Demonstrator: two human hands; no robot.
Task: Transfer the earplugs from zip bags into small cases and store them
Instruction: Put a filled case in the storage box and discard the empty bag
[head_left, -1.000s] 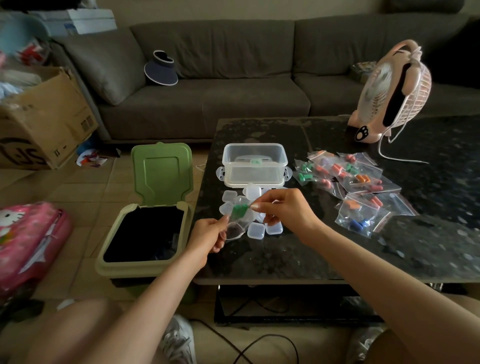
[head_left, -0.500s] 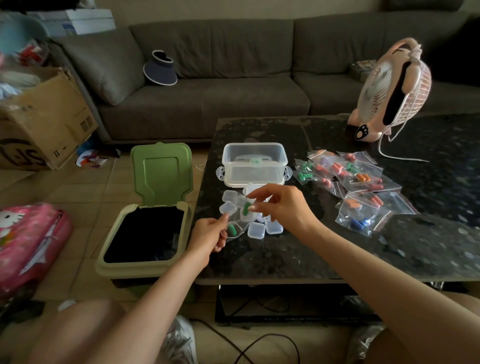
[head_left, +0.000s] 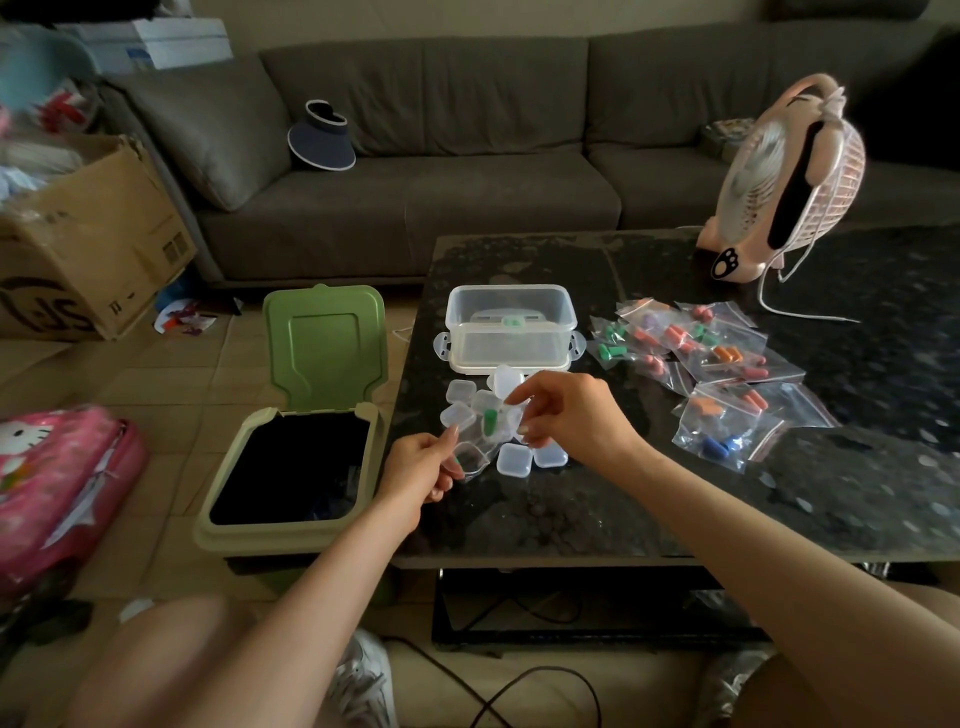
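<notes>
Early going, I judge: fingers of the right hand (head_left: 566, 421) pinch an open small case (head_left: 501, 415) holding one green earplug (head_left: 489, 422), the left hand (head_left: 423, 467) pinches a near-empty zip bag (head_left: 471, 460), while many full bags (head_left: 701, 353) wait at 2 o'clock and the storage box (head_left: 511, 338) at 12 o'clock looks nearly bare.

My arms are bare from the elbows down, and so are both knees. The nails on my left hand (head_left: 421, 467) and right hand (head_left: 566, 415) reach past the fingertips. I wear a whitish-grey laced sneaker (head_left: 363, 673).
</notes>
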